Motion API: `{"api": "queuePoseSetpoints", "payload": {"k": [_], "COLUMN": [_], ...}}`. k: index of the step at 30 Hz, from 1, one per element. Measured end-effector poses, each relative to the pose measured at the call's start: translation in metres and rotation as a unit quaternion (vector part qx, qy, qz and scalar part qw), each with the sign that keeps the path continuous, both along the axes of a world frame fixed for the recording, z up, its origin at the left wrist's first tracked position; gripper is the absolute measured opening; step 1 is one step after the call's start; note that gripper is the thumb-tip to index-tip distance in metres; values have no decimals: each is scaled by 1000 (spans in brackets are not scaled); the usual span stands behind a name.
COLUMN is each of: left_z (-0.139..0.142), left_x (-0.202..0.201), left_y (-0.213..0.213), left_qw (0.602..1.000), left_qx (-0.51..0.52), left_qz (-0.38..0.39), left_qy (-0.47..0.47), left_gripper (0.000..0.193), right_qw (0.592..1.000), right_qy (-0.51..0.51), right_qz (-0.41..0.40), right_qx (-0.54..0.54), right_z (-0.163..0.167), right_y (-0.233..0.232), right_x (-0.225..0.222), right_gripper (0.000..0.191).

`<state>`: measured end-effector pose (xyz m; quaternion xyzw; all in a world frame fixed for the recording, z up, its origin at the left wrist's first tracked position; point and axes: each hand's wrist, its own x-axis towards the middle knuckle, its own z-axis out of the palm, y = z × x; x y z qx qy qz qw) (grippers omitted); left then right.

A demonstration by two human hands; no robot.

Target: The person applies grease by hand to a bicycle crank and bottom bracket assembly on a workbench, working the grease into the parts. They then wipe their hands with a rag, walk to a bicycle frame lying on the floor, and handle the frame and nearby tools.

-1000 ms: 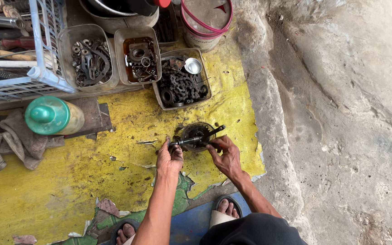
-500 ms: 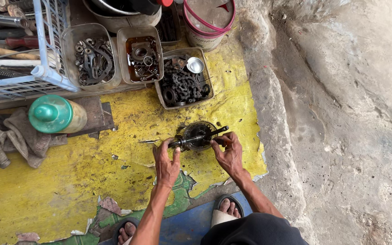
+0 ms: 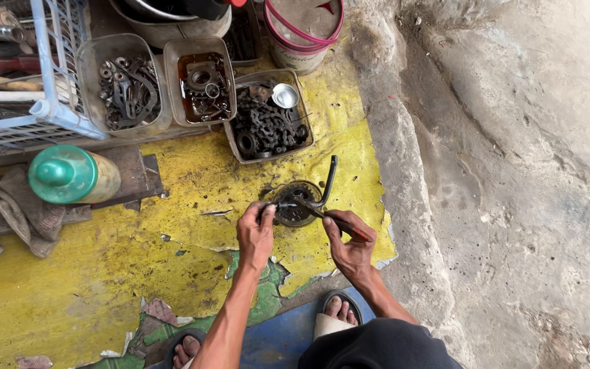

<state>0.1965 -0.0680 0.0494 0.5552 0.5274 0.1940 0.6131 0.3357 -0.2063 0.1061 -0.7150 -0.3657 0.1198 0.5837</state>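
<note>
A round greasy metal part (image 3: 295,203) lies on the yellow floor (image 3: 104,273) just below the tray of chain pieces (image 3: 268,126). The left hand (image 3: 255,232) pinches its left edge. The right hand (image 3: 351,247), just right of the part, grips a thin tool (image 3: 315,208) reaching across it.

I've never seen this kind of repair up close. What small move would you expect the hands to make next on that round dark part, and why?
Probably a short lever or turn with the tool in the right hand. Its tip already lies across the round dark metal part on the yellow mat, while the left hand pinches the part's left edge, seemingly bracing it. A bent rod rests on its right side.
</note>
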Motion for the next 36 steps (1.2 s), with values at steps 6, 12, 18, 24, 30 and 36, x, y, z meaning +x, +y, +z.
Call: {"api": "queuePoseSetpoints", "payload": {"k": [6,12,18,24,30,36], "left_z": [-10,-30,-39,-37,-27,-43], "left_x": [21,20,17,13,18,12], "left_y": [-11,-5,-4,-1,-3,0], "left_qw": [994,981,971,978,991,979], "left_qx": [-63,-128,-163,-148,49,27], "left_qz": [81,123,134,96,-46,-76], "left_qy": [-42,-84,-112,-113,113,186], "left_gripper": [15,15,12,18,24,52], "right_qw": [997,999,991,987,968,960], "right_qy": [19,-34,28,39,114,53], "right_qz": [38,28,77,-19,-33,-49], "right_qx": [-67,-30,-102,-155,-222,-269], "right_z": [0,-7,-19,-34,-57,-62], "right_y": [4,2,4,-3,10,11], "right_x": [-15,-9,-6,12,14,28], "right_gripper": [11,10,13,19,38,73]}}
